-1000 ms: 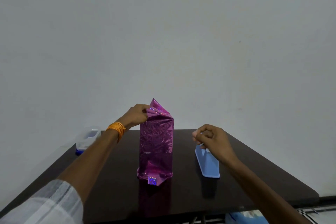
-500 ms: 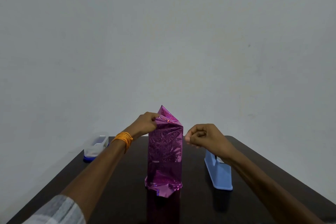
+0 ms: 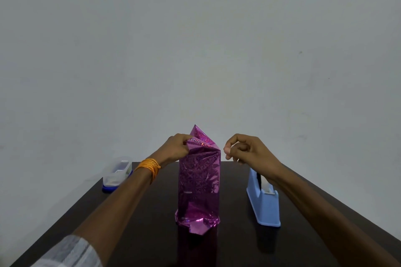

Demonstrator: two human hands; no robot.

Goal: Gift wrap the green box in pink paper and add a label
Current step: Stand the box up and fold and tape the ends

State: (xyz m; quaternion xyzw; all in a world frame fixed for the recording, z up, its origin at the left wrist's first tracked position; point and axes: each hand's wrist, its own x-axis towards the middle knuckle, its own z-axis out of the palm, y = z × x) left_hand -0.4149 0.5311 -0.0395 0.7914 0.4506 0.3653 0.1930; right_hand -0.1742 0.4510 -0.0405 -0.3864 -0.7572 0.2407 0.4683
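The box, fully covered in shiny pink paper point(image 3: 198, 180), stands upright in the middle of the dark table point(image 3: 238, 249). No green shows. Its top flaps are folded into a point. My left hand point(image 3: 175, 147) pinches the folded paper at the top left edge. My right hand point(image 3: 243, 150) hovers just right of the top, its fingers curled and pinching what looks like a short strip of clear tape, barely visible. Behind my right wrist stands a light blue tape dispenser point(image 3: 263, 204). No label is in view.
A small clear plastic tub with a blue base point(image 3: 117, 174) sits at the table's far left corner. A plain white wall rises right behind the table. Bare tabletop lies in front of the box.
My right hand left the tape dispenser and rose leftward to the top right of the wrapped box. My left hand kept its pinch on the top flap.
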